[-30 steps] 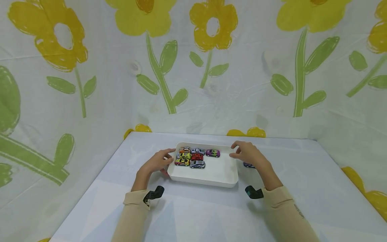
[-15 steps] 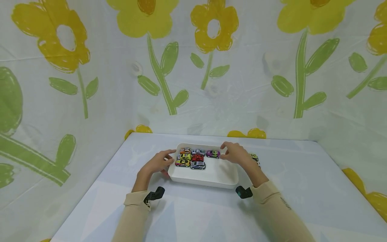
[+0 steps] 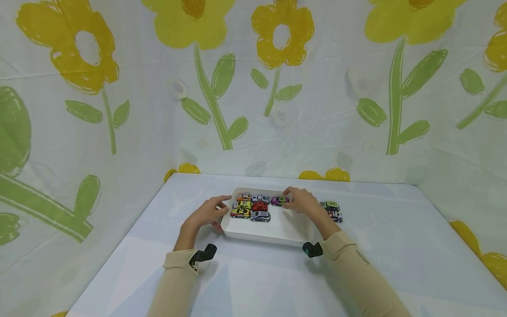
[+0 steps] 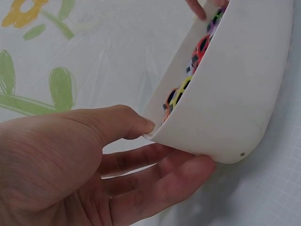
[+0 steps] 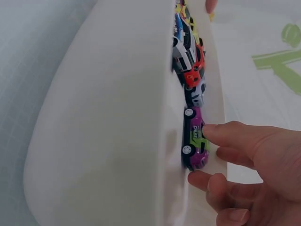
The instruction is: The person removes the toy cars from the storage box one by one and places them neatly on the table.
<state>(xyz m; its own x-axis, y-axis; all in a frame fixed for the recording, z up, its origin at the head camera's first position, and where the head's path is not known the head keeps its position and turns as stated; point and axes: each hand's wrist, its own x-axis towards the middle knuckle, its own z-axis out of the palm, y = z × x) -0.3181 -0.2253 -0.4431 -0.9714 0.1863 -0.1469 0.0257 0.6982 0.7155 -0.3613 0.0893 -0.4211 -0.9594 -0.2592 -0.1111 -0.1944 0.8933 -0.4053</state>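
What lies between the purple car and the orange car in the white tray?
The pale silver-blue car lies between the purple car and the orange car, as the head view shows.

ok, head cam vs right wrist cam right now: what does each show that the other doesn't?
Head only: the greenish car and a second car on the table right of the tray, both beige sleeves, most of the left hand.
Right wrist only: readable detail on the purple car, such as pale side lettering.
Both: tray, table, purple car, red car, right hand.
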